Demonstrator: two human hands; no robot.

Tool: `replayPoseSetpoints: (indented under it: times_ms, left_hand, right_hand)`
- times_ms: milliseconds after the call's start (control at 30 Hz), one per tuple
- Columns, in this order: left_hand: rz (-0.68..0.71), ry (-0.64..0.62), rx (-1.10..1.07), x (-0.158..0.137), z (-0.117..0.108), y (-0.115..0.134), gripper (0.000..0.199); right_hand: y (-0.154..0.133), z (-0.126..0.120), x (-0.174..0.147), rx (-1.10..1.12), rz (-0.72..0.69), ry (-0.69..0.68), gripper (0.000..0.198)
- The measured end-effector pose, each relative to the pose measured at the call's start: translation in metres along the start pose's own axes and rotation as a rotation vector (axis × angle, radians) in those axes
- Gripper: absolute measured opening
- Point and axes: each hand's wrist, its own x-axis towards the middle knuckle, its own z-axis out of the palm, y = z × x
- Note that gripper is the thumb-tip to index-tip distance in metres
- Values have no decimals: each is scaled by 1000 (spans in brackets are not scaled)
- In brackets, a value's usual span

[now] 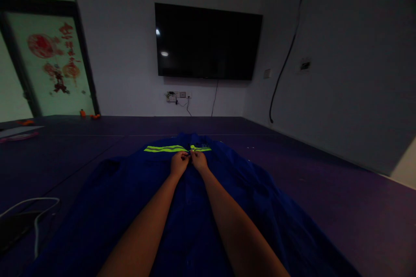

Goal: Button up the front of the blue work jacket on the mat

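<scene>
The head view is showing a blue jacket (187, 216) lying spread out, front up, on a purple floor (318, 169), its collar end pointing away from the person. Both hands are meeting at the front opening, level with the bright yellow stripes (164, 149) on the chest. The left hand (179, 164) is curling its thumb and fingers together, and the right hand (199, 161) is doing likewise just beside it; both seem to be pinching the jacket's front edges (the exact bit of fastening is too small and dark to tell). As for progress, the laying-out is looking done, while the work on the front is seemingly under way; whether the part below the hands is lying fastened, I cannot tell, and the stretch towards the collar is probably remaining. Farther out, a white cable (36, 229) is curving at the lower left, and a television (208, 43) is hanging on the wall (123, 52) beyond.
</scene>
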Motion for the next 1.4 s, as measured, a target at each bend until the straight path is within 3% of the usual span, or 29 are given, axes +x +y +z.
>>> replayPoseSetpoints:
  times_ms: [500, 1067, 1400]
  left_hand:
    - [27, 12, 18, 0, 1, 0, 16]
    - [30, -5, -14, -1, -1, 1, 12]
    - [53, -103, 175, -4, -2, 11, 9]
  right_hand:
    - [-3, -1, -1, -54, 9, 6, 38]
    - [-1, -1, -1, 6, 41, -10, 39]
    - [-4, -3, -4, 8, -16, 34, 39]
